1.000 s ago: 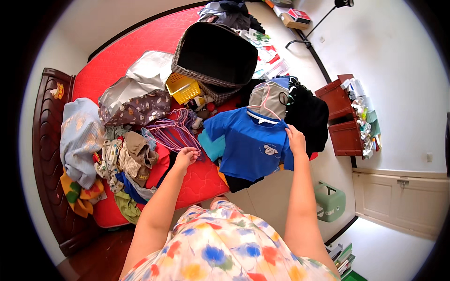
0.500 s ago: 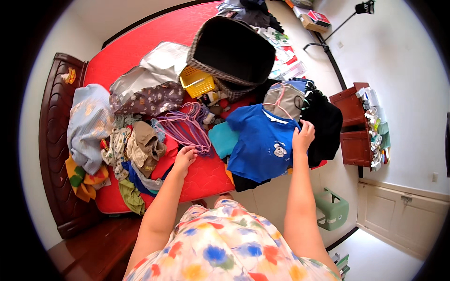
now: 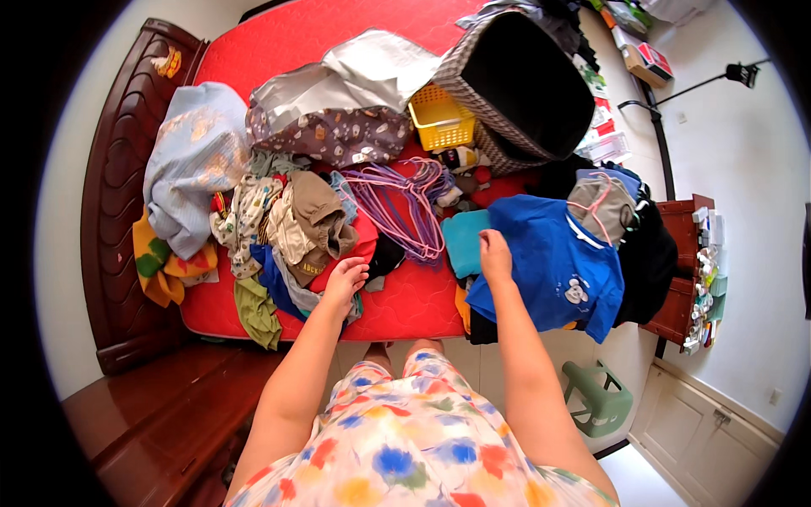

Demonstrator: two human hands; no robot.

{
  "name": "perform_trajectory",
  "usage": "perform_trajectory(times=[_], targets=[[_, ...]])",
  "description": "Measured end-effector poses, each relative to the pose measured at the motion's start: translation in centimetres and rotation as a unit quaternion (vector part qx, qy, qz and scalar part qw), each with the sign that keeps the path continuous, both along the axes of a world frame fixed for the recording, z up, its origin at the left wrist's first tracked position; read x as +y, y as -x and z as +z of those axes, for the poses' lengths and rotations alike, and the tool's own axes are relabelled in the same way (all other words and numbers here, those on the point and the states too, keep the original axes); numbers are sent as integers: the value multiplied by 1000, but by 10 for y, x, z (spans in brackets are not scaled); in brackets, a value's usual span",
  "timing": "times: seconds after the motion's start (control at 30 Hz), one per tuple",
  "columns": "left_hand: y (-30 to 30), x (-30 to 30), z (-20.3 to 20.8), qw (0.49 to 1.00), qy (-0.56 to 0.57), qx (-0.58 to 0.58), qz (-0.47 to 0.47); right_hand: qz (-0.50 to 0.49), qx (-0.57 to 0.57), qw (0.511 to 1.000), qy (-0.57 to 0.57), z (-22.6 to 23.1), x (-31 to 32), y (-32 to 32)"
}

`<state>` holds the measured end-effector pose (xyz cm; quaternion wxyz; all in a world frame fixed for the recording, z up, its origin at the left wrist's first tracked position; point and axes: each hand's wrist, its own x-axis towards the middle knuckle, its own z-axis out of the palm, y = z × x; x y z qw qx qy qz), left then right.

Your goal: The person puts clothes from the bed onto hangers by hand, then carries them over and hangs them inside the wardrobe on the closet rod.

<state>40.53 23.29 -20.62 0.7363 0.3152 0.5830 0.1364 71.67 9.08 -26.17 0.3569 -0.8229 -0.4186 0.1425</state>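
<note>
While I stood at the near edge of the red mattress (image 3: 412,306), my hands hung apart over its near half. My left hand (image 3: 345,283) was loosely bent, with nothing visible in its fingers, just by the right side of the heaped clothes (image 3: 308,224). My right hand (image 3: 497,256) was over the boundary between a folded teal cloth (image 3: 465,241) and the blue T-shirt (image 3: 545,262), its thumb and fingertips close together; I could not tell whether they pinched any fabric.

The T-shirt lay spread over the pile at the near right, its neckline toward the far right, beside a grey garment (image 3: 615,205) with a pink hanger (image 3: 601,205). Black cloth (image 3: 483,328) stuck out from under the shirt at the mattress's near edge.

Between my hands a strip of red mattress ran from that edge to a tangle of pink and purple hangers (image 3: 405,203), leaving me a narrow lane to move in. Beyond the hangers, the patterned, silver-lined fabric (image 3: 338,135), the yellow basket (image 3: 452,133) and the tipped woven bin (image 3: 475,89) closed off the middle; a wider red stretch opened farther back. On the left, a light blue blanket (image 3: 198,160) lay near the dark headboard (image 3: 127,211), and a green garment (image 3: 258,313) drooped over the near edge. A green stool (image 3: 598,397) stood on the floor to my right.
</note>
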Motion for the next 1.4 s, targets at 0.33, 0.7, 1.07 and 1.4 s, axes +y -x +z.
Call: perform_trajectory(times=[0.33, 0.7, 1.07, 1.4], targets=[[58, 13, -18, 995, 28, 4, 94, 15, 132, 962, 240, -141, 53, 51], [59, 16, -16, 993, 36, -15, 107, 56, 115, 968, 216, -125, 76, 63], [61, 22, 19, 994, 2, -43, 100, -91, 616, 780, 62, -57, 103, 53], [84, 12, 38, 989, -12, -55, 140, -128, 523, 835, 111, -38, 109, 49]])
